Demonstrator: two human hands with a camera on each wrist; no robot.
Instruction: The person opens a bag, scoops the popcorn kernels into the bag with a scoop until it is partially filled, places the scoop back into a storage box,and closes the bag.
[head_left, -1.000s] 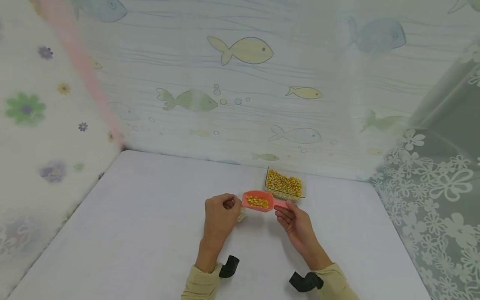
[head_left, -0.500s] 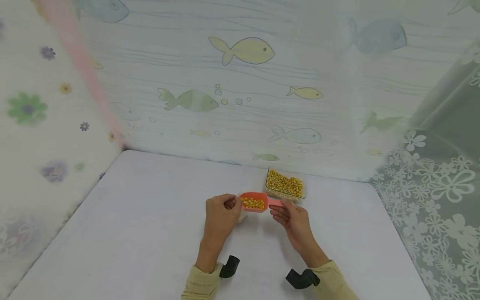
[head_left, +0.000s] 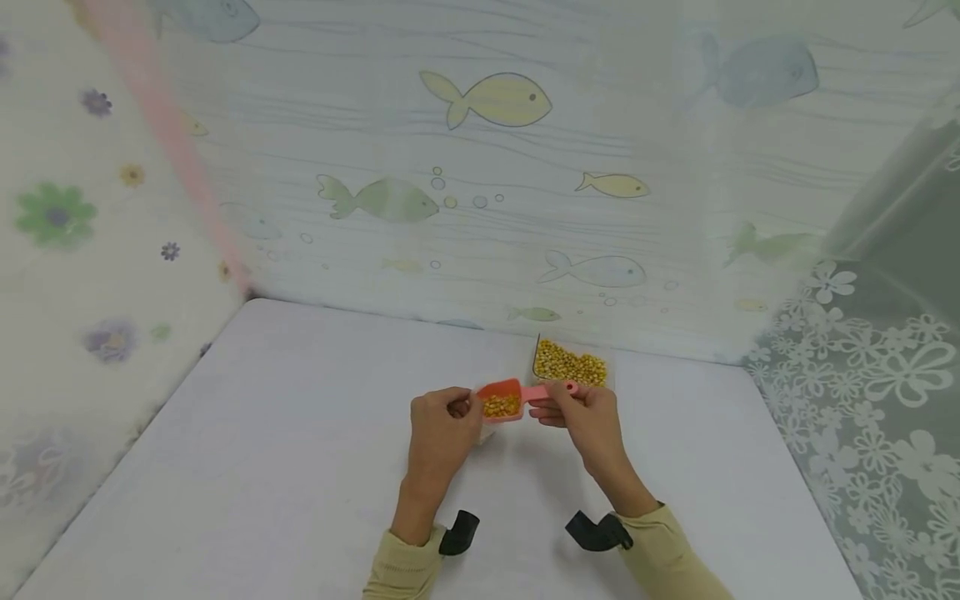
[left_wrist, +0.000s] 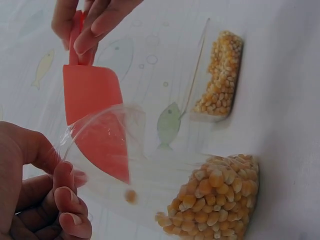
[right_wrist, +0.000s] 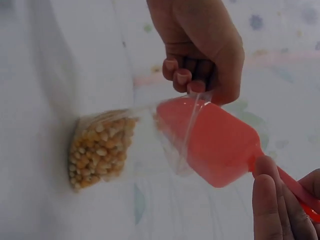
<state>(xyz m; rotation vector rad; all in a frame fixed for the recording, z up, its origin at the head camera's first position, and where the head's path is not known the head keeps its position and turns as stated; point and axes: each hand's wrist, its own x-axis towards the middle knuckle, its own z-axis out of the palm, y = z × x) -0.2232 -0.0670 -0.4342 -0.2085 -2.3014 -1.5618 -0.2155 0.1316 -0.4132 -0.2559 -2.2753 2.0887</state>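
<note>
My left hand (head_left: 444,429) pinches the rim of a clear plastic bag (right_wrist: 150,145), which stands on the table with corn kernels (left_wrist: 215,197) heaped in its bottom. By its handle, my right hand (head_left: 588,421) holds a red scoop (head_left: 501,400) that carries more kernels. The scoop's front end is inside the bag's mouth, tilted down toward the bag, as both wrist views show. One blurred kernel (left_wrist: 131,196) is in the air below the scoop's tip. In the head view the left hand hides most of the bag.
A clear rectangular container (left_wrist: 200,75) of corn kernels stands behind the right hand, near the table's back edge. The white table (head_left: 300,467) meets a fish-patterned curtain (head_left: 480,208) at the back, with a floral curtain (head_left: 82,292) on the left.
My right hand has moved left and raised the handle, bringing the scoop into the bag's mouth and tipping it. The kernels have shifted toward the scoop's front. My left hand has stayed in place.
</note>
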